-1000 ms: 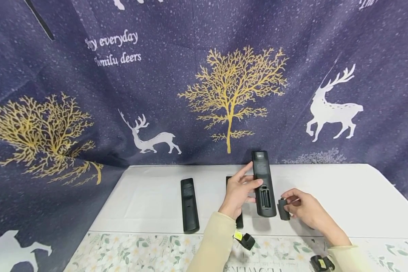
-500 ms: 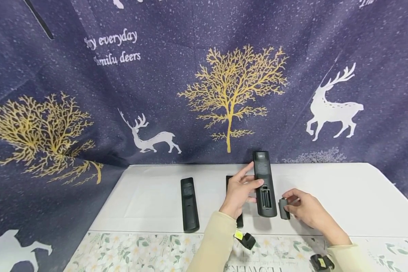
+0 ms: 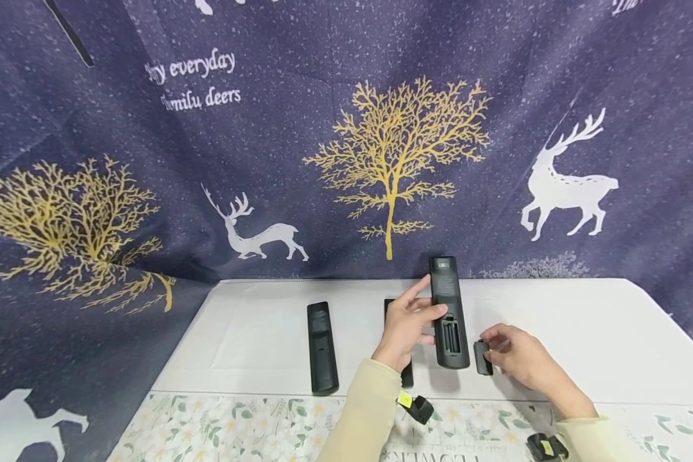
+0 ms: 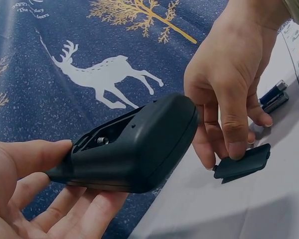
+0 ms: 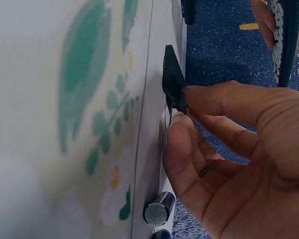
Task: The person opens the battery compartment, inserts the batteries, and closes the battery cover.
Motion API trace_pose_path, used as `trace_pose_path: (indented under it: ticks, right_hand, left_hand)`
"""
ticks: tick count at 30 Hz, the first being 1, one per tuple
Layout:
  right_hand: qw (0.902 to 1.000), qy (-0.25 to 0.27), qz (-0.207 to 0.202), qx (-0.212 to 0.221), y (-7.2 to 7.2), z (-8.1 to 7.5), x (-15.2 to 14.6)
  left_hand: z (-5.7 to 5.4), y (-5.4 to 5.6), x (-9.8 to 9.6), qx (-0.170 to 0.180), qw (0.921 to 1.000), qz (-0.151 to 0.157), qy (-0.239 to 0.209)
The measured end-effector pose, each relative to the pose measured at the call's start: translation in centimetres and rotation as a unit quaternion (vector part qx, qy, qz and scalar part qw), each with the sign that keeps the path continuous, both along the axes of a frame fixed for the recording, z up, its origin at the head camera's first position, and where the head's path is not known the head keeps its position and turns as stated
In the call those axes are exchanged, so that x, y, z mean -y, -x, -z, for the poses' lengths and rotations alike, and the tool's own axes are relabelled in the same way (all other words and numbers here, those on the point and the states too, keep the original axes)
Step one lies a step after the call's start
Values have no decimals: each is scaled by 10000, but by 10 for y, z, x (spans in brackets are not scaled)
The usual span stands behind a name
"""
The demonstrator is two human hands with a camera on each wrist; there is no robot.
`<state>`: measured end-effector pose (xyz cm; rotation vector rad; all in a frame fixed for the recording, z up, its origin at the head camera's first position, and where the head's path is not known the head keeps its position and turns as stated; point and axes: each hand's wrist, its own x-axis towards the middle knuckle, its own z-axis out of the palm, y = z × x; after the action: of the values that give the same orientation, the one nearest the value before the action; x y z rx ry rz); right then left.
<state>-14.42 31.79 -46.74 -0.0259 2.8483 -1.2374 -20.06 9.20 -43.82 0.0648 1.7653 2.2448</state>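
Observation:
My left hand (image 3: 407, 324) grips a black remote control (image 3: 449, 301), its back towards the head camera and its battery compartment (image 3: 452, 337) uncovered. A metal spring (image 4: 102, 141) shows inside the compartment in the left wrist view. To the right of the remote, my right hand (image 3: 516, 353) pinches a small black battery cover (image 3: 483, 358) between thumb and fingers, held over the white table. Two batteries (image 4: 275, 97) lie on the table behind the right hand in the left wrist view; one battery (image 5: 158, 211) shows its end below that hand in the right wrist view.
A second black remote (image 3: 322, 350) lies on the left of the white table (image 3: 248, 340). Another dark remote-like object (image 3: 407, 377) is partly hidden under the left hand. Floral cloth (image 3: 237, 423) covers the front edge, and a blue patterned curtain (image 3: 346, 212) hangs behind.
The battery cover in my right hand has tilted slightly and dropped a little, with the fingers shifting along. My left hand and the remote have stayed almost still.

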Motion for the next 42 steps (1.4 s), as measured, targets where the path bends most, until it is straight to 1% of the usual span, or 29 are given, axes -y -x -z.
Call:
trace_pose_path:
  ticks: [7, 17, 21, 28, 34, 42]
  right_hand:
    - [10000, -28, -4, 4, -1, 1, 1]
    - [9996, -261, -44, -20, 1, -1, 2]
    - [9991, -393, -85, -96, 1, -2, 2]
    - [9965, -774, -152, -272, 1, -3, 1]
    - [9959, -847, -179, -267, 1, -4, 0]
    - [9948, -746, -512, -467, -2, -7, -3]
  left_hand:
    - [-2, 0, 2, -23, 9999, -51, -91]
    - [-4, 0, 3, -29, 9999, -31, -111]
    - [-5, 0, 3, -78, 9998, -36, -151]
    - [-7, -1, 3, -136, 9997, -103, -182]
    - [-6, -2, 2, -122, 9998, -107, -150]
    - [-7, -1, 2, -156, 9998, -91, -92]
